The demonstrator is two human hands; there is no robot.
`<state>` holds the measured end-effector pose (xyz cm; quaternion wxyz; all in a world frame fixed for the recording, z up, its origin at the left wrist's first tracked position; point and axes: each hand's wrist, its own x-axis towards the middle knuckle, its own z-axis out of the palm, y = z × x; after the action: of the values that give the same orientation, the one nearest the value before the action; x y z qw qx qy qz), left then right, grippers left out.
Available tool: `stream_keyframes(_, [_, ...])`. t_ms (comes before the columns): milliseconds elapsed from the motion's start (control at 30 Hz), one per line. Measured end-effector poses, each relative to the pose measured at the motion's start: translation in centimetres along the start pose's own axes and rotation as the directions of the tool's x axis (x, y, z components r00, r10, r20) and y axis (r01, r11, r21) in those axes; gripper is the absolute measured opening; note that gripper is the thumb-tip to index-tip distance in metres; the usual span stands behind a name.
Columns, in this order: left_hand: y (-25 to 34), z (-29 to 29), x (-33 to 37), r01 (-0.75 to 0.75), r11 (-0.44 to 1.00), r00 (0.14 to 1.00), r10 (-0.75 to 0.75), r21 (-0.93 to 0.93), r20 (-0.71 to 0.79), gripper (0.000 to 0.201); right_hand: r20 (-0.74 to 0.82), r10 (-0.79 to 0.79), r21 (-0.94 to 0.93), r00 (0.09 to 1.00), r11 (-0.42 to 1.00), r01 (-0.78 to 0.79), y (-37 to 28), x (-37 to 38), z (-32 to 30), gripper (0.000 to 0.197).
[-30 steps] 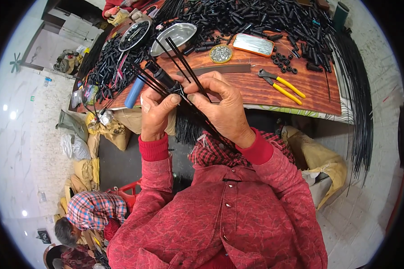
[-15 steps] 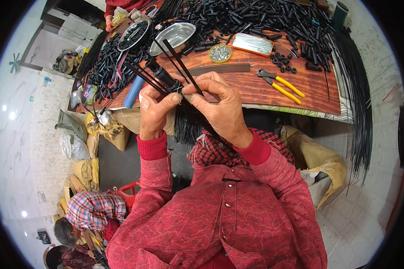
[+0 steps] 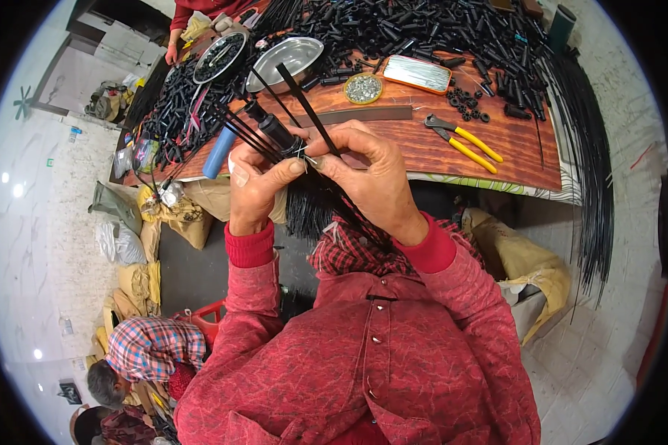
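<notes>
A black umbrella runner [image 3: 277, 132], a short stepped plastic tube, is held tilted up to the left over the table's front edge. My left hand [image 3: 254, 185] is closed around its lower end, thumb at the rim. Thin black ribs [image 3: 309, 107] fan out around the runner, and more run down toward my lap. A fine silvery wire [image 3: 301, 151] crosses at the runner's rim between my thumbs. My right hand [image 3: 375, 170] is closed in a pinch on the wire, its fingers bent behind one upright rib. The fingers hide part of the joint.
On the wooden table [image 3: 393, 144] lie yellow-handled pliers [image 3: 464, 143], a dark flat strip [image 3: 375, 114], a round dish of metal bits [image 3: 364, 88], a tin of wires [image 3: 417, 73] and a metal bowl [image 3: 293, 59]. Black tubes [image 3: 393, 30] are heaped behind. Another person [image 3: 152, 348] bends at lower left.
My hands have shifted slightly, and the runner has moved a little right and down. My right hand has turned slightly at the wire. Another person's hand at upper left has moved lower.
</notes>
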<state>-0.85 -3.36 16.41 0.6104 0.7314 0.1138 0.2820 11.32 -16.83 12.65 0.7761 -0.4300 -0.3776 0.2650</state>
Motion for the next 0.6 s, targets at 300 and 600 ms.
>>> stream_keyframes(300, [0.8, 0.1, -0.7, 0.003, 1.000, 1.000, -0.003, 0.024, 0.008, 0.042, 0.115, 0.089, 0.181, 0.989, 0.977, -0.109, 0.2, -0.1, -0.4, 0.013])
stream_keyframes(600, [-0.2, -0.5, -0.3, -0.069, 0.997, 0.995, 0.071, -0.029, 0.065, 0.046, 0.083, 0.136, 0.221, 0.987, 0.963, -0.152, -0.6, -0.7, 0.2, 0.013])
